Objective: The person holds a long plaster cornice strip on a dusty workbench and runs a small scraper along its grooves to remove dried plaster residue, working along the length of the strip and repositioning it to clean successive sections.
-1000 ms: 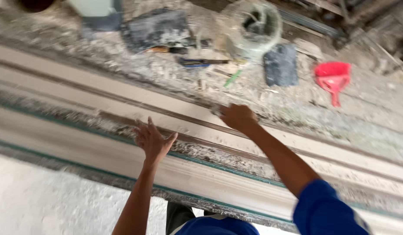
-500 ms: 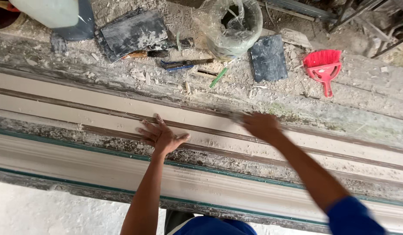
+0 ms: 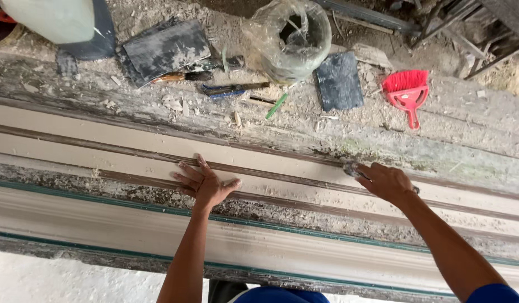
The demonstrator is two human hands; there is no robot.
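The left hand point(image 3: 206, 184) lies flat and released on the long pale moulding point(image 3: 282, 168); farther along it, the right hand point(image 3: 386, 180) grasps a small tool point(image 3: 352, 169).

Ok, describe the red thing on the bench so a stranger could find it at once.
Start from the long pale moulding under both hands, then look past it to the dusty ledge at upper right. The small dustpan lies there, right of a dark flat slab. It is the only bright red item.

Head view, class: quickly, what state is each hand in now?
Left hand: open, flat on the long moulding.
Right hand: closed on a small tool.
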